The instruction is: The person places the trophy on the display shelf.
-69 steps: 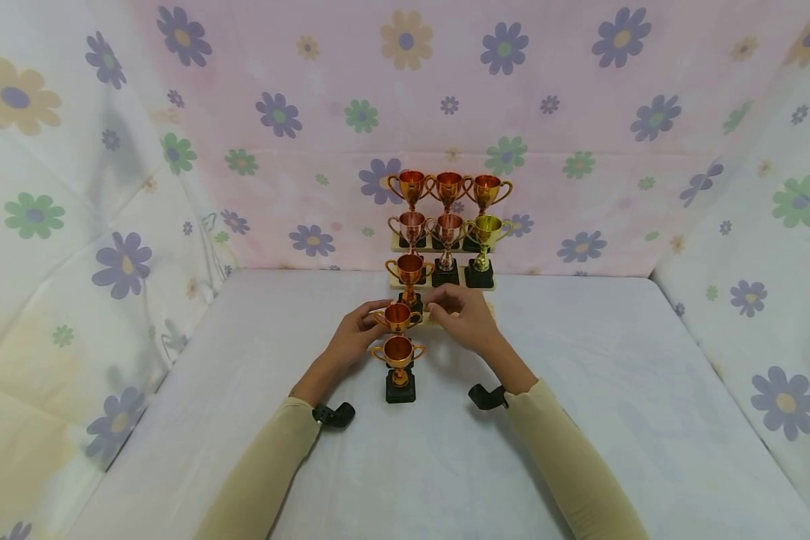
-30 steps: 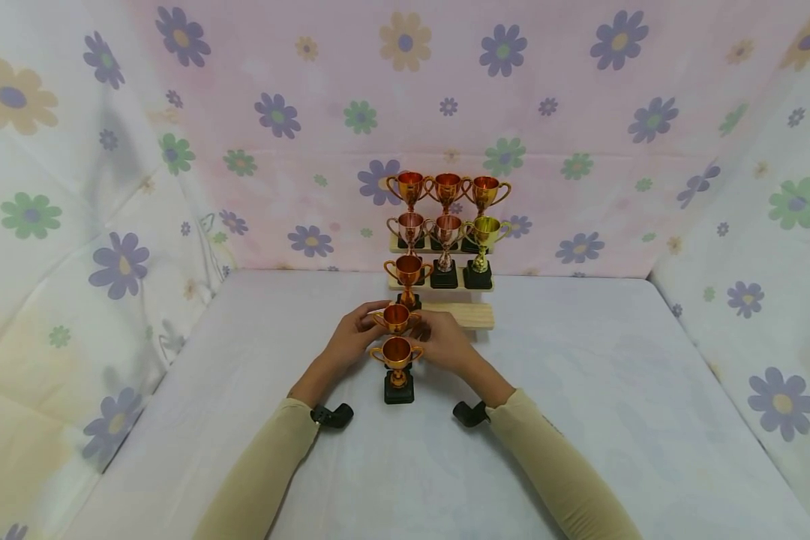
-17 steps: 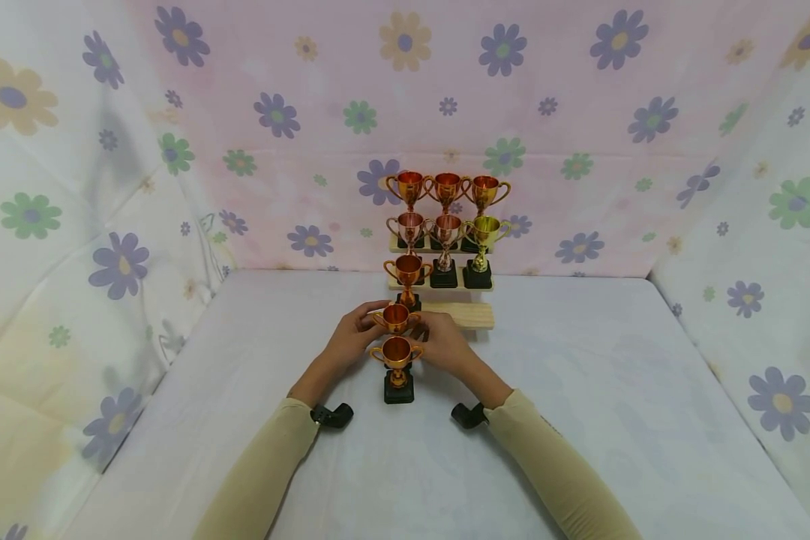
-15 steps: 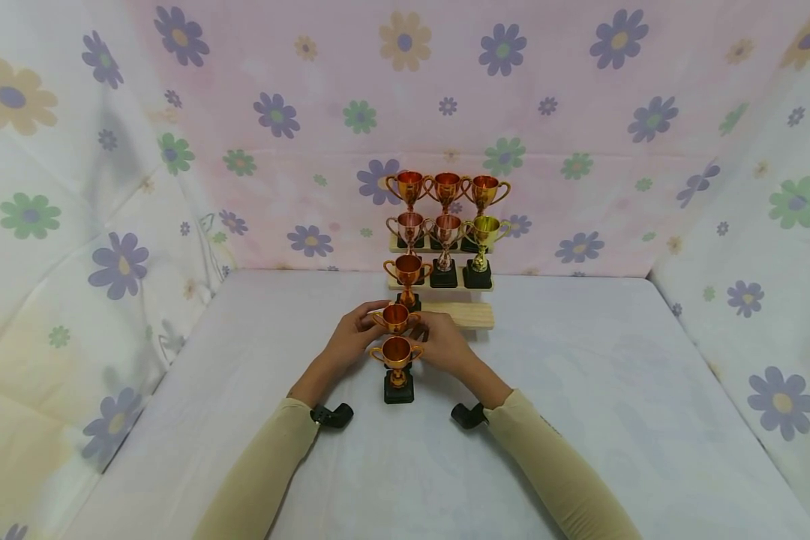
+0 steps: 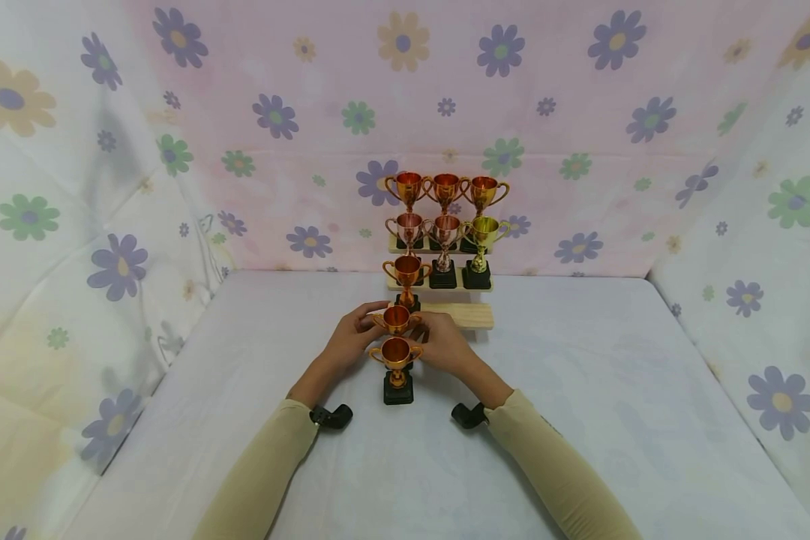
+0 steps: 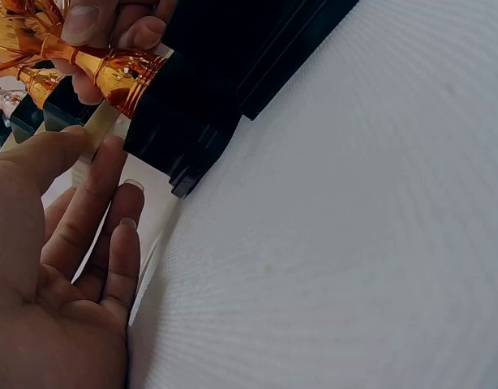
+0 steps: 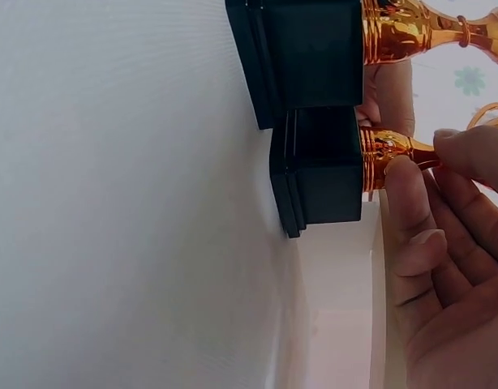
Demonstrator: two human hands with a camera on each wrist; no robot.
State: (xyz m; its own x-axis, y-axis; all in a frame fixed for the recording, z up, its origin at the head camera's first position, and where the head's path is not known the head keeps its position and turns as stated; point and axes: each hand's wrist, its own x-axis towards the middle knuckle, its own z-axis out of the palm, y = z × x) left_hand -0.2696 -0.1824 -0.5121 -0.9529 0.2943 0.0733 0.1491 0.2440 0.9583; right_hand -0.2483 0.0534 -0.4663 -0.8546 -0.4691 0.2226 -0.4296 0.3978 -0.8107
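My right hand (image 5: 442,341) pinches the stem of a small copper-orange trophy cup (image 5: 396,319) on a black base, standing upright on the table; the right wrist view shows thumb and fingertips at its gold stem (image 7: 387,150). Just in front stands a matching trophy cup (image 5: 396,352), partly covering the held one's base in the head view. My left hand (image 5: 347,334) has thumb and index finger at the left end of a pale wooden stepped shelf (image 5: 469,315), gripping its edge in the left wrist view. Another orange trophy cup (image 5: 407,270) stands on the lowest step's left end.
Higher on the shelf stand two rows of three trophy cups: two rose-coloured ones (image 5: 409,225) and a yellow-gold one (image 5: 484,232) in the middle row, orange and gold ones (image 5: 445,189) behind. Flowered cloth (image 5: 310,172) encloses the white table (image 5: 580,375) on three sides.
My right hand has left the cup on the lowest step, moved toward me and taken the stem of the nearer orange cup. Over the last second both hands stay still.
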